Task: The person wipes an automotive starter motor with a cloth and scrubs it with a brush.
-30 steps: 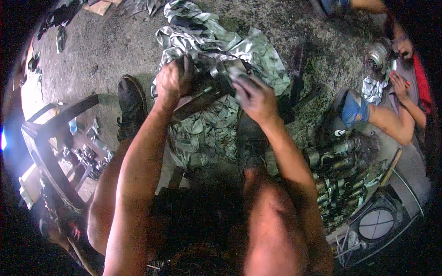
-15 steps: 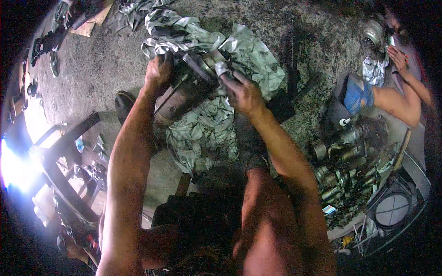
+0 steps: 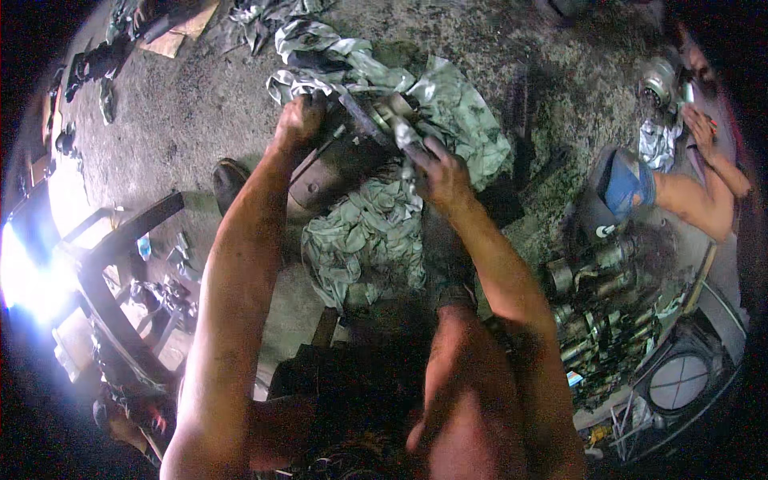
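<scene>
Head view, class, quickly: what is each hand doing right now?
Left hand: closed on the dark metal part.
Right hand: closed on a strip of crumpled foil.

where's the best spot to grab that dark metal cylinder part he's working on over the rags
Judging by its pose, take the dark metal cylinder by its rounded body, from the person's left. It lies tilted across the grey rags; the left hand already grips its upper left end, while the right hand works at the cluttered end with the strips, a likely poorer hold.
</scene>
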Motion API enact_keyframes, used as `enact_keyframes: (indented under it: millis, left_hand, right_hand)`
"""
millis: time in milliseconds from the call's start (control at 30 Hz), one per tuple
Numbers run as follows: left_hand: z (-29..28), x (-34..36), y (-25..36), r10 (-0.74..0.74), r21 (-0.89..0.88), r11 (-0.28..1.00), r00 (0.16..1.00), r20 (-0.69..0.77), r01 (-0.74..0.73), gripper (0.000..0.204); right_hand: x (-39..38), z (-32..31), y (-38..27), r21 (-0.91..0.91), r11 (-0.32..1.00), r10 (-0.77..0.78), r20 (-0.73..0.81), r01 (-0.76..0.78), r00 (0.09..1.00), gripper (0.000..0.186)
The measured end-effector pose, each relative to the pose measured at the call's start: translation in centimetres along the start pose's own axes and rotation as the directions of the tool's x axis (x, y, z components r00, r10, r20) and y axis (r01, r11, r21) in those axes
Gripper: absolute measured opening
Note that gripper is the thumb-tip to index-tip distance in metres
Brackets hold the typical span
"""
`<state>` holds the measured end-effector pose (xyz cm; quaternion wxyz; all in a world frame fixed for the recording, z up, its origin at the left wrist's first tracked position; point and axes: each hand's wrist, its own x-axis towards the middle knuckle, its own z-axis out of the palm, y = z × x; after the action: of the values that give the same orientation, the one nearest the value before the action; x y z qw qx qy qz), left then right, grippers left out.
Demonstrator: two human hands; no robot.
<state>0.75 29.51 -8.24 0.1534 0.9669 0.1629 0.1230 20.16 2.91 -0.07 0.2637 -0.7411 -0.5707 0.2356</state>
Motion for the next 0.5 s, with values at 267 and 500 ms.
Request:
enact_keyframes:
  millis: [267, 500]
  left_hand:
    - [1.2, -0.4, 0.0, 0.035, 0.249, 0.968, 0.999, 0.013, -0.037, 0.033]
    - [-1.5, 1.5, 0.9, -0.324, -0.252, 0.909, 0.943, 0.07, 0.331, 0.031]
  right_hand:
    - [1.9, 0.5, -0.6, 0.187, 0.981, -0.008, -0.201, 0.046, 0.98, 0.041]
    - [2.2, -0.3, -2.3, 0.03, 0.996, 0.089, 0.021, -0.09, 0.996, 0.055]
